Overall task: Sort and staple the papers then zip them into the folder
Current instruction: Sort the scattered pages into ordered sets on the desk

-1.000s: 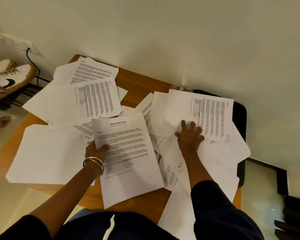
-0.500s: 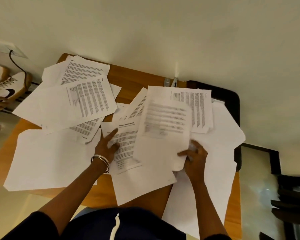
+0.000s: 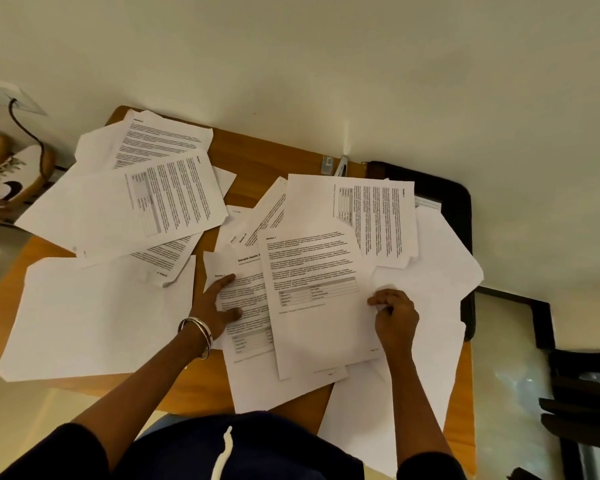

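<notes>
Laying a printed sheet (image 3: 316,292) over the title page (image 3: 250,306) at the near middle of the wooden table (image 3: 257,157). Pinched at its right edge by the curled fingers of the right hand (image 3: 394,317); pinned underneath by the left hand (image 3: 219,303), fingers straight and spread flat on the title page. Best squared corner to corner before letting go, with section headings checked for order. Loose papers (image 3: 146,202) fanned across the far left, blank sheets (image 3: 94,317) near left. Stapler (image 3: 340,166) apparently at the wall edge; black folder (image 3: 461,209) under the right-hand pile.
</notes>
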The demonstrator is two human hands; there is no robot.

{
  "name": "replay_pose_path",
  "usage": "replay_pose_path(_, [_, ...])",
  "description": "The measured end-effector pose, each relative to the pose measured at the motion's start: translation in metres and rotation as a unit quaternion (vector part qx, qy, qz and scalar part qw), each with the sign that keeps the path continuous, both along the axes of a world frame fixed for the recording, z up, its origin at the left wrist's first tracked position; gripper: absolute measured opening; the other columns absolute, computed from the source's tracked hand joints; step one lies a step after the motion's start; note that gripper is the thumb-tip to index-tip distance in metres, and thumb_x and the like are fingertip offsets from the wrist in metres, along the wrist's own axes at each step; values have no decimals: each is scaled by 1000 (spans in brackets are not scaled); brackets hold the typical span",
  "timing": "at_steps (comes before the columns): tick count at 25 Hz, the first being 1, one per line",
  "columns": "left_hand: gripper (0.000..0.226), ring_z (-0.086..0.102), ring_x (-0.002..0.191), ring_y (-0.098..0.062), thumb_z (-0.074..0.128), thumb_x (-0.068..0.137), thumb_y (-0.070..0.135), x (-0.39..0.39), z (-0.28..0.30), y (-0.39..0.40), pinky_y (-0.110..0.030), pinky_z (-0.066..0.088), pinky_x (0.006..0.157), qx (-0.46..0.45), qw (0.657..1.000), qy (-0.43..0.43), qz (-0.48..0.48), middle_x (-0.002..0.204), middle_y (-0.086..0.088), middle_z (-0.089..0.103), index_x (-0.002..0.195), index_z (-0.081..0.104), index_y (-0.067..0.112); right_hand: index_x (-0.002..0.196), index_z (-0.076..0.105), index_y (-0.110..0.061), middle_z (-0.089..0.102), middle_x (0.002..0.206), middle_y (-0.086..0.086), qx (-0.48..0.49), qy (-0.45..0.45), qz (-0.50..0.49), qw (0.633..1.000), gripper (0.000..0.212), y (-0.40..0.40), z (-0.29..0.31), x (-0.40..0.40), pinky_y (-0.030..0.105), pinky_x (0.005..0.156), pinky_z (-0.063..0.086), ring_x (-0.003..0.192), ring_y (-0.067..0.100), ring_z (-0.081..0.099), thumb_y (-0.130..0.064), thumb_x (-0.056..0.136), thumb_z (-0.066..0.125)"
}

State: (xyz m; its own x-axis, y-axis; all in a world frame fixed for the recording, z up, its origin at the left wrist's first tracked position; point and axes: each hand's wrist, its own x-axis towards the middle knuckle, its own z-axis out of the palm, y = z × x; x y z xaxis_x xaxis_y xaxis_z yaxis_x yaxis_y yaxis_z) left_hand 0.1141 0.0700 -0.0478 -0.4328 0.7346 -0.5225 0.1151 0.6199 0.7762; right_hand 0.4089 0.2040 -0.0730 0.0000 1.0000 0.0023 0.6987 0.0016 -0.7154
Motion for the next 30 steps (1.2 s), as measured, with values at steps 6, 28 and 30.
replay_pose_path(6, [72, 47, 118, -26, 71, 76, 2, -11, -7, 0, -43, 49, 95, -40, 999, 4, -30, 130, 0, 42, 135, 38, 27, 66, 69, -3, 65, 80, 8, -1, -7, -18, 1000, 33, 9, -6, -10, 34, 75, 47, 82, 32, 59, 24, 69, 49])
replay_pose_path(28, [54, 51, 114, -22, 61, 87, 14, -21, -13, 8, -27, 49, 90, -31, 996, -75, -47, 129, -1, 42, 133, 36, 26, 129, 56, -21, 44, 132, 17, -98, -289, 87, 948, 40, 124, 3, -125, 49, 99, 37, 119, 39, 40, -38, 93, 57])
replay_pose_path(30, [55, 49, 111, -19, 60, 88, 18, -21, -12, 10, -25, 49, 87, -48, 994, -70, -64, 129, 1, 40, 136, 34, 26, 115, 65, -14, 55, 121, 18, -77, -243, 59, 965, 28, 127, 2, -128, 47, 95, 40, 113, 38, 46, -30, 95, 56])
